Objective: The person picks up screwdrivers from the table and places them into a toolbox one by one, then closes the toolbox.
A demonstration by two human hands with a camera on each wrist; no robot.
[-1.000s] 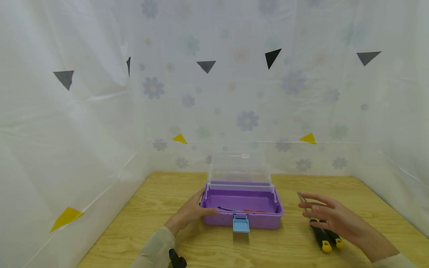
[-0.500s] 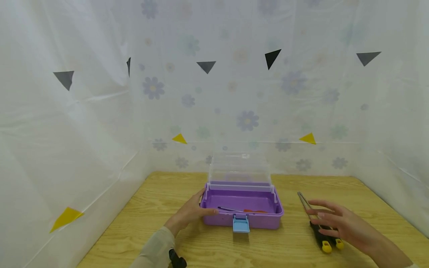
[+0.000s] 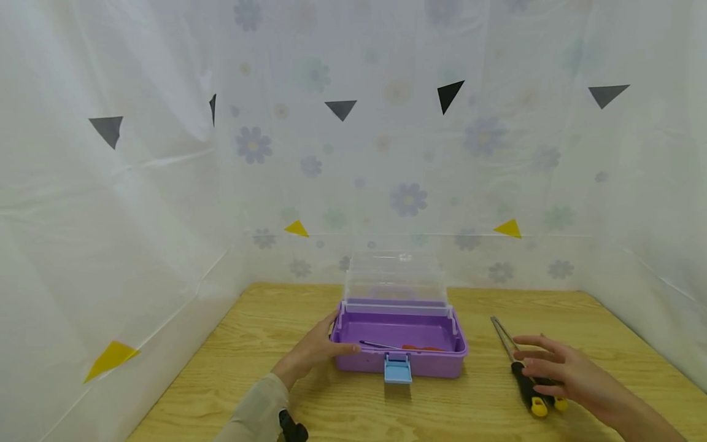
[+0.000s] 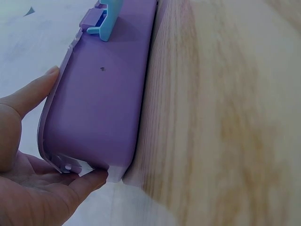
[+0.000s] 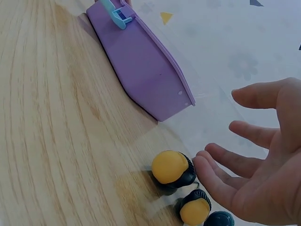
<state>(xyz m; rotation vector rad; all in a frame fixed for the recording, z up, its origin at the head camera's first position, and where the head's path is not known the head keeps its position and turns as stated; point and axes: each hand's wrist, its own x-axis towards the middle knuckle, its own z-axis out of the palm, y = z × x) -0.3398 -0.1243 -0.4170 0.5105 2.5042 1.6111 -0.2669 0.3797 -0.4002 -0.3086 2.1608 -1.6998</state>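
Observation:
A purple toolbox [image 3: 361, 363] with its clear lid [image 3: 394, 276] raised stands mid-table. My left hand [image 3: 309, 354] grips its left end, thumb over the front rim, fingers round the end wall. Inside lies a screwdriver with an orange-red handle [image 3: 421, 348], partly hidden by the front wall. To the right, my right hand [image 3: 577, 376] hovers with spread, loosely bent fingers over screwdrivers with black handles [image 3: 521, 382] and yellow ends [image 5: 170, 167]. A dark green handle end [image 5: 220, 219] shows beside them in the right wrist view. The right hand holds nothing; whether it touches a handle I cannot tell.
A light blue latch [image 3: 397, 370] hangs down from the toolbox front. The wooden table [image 3: 442, 414] is enclosed by white floral sheeting [image 3: 381, 166] at the back and sides. A black object [image 3: 293, 428] sits by the left sleeve.
My right hand has shifted to the right, uncovering more of the screwdriver shafts and the nearer handle. My left hand and the toolbox stay where they were.

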